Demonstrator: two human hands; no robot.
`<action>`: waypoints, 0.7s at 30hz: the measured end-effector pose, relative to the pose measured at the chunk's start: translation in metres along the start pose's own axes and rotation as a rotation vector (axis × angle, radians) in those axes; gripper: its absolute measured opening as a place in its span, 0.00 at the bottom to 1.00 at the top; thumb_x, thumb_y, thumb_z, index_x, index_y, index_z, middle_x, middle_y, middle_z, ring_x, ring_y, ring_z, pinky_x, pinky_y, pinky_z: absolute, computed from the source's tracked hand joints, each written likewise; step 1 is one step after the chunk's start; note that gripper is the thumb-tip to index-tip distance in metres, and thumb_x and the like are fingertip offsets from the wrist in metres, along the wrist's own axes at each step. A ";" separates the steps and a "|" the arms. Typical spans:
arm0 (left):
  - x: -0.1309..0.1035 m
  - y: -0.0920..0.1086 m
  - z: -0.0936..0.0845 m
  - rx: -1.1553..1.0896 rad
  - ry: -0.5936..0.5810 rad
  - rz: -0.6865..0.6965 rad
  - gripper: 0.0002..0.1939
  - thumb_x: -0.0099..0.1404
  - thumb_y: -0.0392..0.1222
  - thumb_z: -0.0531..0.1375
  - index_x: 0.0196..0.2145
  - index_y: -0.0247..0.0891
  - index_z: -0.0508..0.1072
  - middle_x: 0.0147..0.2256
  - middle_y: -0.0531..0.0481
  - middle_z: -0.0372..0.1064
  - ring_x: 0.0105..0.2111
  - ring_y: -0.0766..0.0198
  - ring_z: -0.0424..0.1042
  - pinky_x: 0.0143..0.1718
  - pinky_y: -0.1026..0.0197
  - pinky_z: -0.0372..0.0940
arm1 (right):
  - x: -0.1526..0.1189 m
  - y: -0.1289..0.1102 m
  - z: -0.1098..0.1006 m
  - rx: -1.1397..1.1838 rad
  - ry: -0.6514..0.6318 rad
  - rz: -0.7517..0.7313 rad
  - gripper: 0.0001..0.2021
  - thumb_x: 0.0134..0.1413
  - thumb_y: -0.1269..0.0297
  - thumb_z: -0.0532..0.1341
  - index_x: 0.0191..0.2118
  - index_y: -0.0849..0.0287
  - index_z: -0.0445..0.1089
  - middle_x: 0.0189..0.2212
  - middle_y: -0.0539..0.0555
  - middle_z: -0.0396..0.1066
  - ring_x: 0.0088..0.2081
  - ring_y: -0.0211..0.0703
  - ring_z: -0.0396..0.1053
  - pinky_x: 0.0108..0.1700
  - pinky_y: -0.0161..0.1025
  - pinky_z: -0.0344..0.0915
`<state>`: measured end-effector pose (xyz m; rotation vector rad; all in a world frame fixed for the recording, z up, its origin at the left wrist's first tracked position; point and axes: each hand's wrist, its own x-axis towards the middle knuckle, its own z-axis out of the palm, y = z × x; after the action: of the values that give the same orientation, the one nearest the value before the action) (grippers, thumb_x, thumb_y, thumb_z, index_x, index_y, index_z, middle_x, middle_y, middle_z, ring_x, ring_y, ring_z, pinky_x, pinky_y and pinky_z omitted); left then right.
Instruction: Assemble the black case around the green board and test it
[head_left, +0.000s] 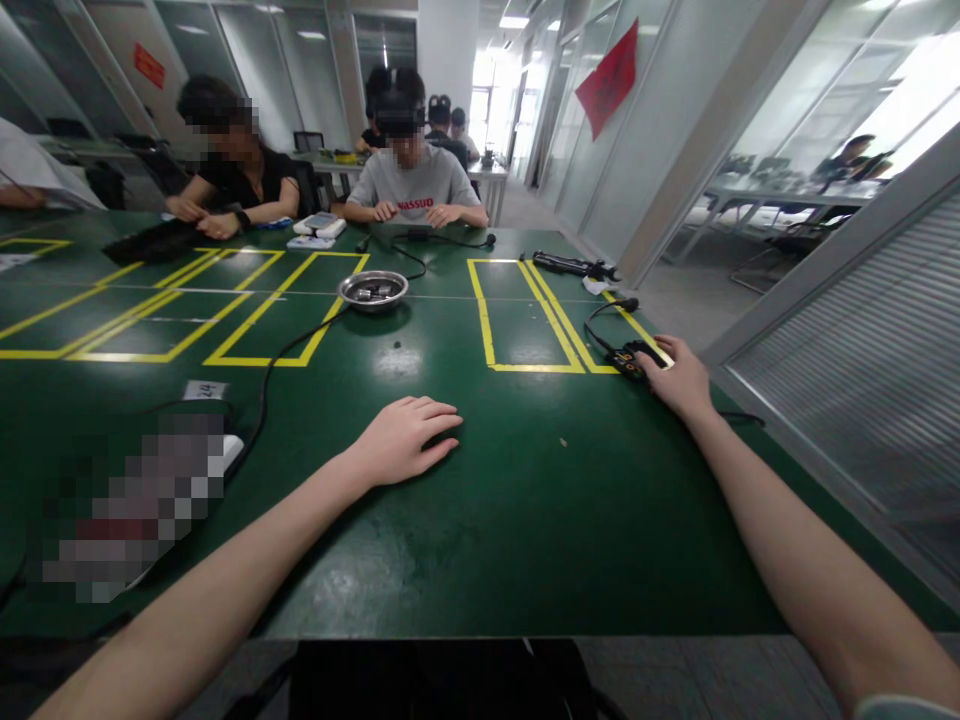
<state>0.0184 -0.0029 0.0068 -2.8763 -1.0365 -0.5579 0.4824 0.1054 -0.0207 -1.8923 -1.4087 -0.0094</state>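
Note:
My left hand (409, 440) lies flat on the green table (525, 540), its fingers stretched out and slightly apart, with nothing in it. At the right edge of the table, my right hand (681, 378) has its thumb and fingers about a small black block with yellow marks (627, 360). Part of that block is hidden by the fingers. A black cable with a plug (628, 304) curves away behind it. Beyond my left hand stands a round metal dish (373, 291) with several small metal pieces inside.
Yellow tape (487, 330) marks rectangles on the table. A black tool-like object (574, 265) lies at the far right. On the left are a blurred-out object (142, 510), a cable (264, 390) and a number label (205, 390). Two people (420, 180) sit across the table.

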 end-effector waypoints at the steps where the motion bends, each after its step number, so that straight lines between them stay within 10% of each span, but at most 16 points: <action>1: 0.000 0.000 -0.001 -0.003 0.000 0.001 0.17 0.77 0.48 0.55 0.53 0.38 0.77 0.54 0.43 0.77 0.50 0.55 0.77 0.51 0.51 0.70 | -0.001 0.001 0.000 -0.009 0.017 -0.041 0.26 0.53 0.50 0.65 0.55 0.57 0.72 0.51 0.63 0.77 0.48 0.62 0.76 0.51 0.54 0.70; 8: 0.000 0.002 -0.003 -0.023 -0.021 -0.003 0.19 0.77 0.50 0.54 0.54 0.38 0.77 0.53 0.42 0.77 0.50 0.54 0.77 0.52 0.51 0.71 | -0.007 -0.005 -0.007 -0.116 -0.010 -0.246 0.24 0.48 0.46 0.67 0.48 0.56 0.75 0.45 0.62 0.74 0.44 0.61 0.74 0.45 0.52 0.71; 21: 0.000 0.001 -0.002 -0.046 -0.016 0.016 0.16 0.77 0.49 0.55 0.51 0.39 0.78 0.51 0.44 0.79 0.50 0.56 0.76 0.50 0.54 0.71 | -0.009 -0.013 -0.009 -0.123 0.094 -0.169 0.19 0.57 0.50 0.62 0.47 0.58 0.76 0.46 0.65 0.76 0.46 0.63 0.73 0.47 0.52 0.70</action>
<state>0.0183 -0.0035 0.0088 -2.9306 -1.0153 -0.5662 0.4716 0.0946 -0.0106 -1.8399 -1.5290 -0.2703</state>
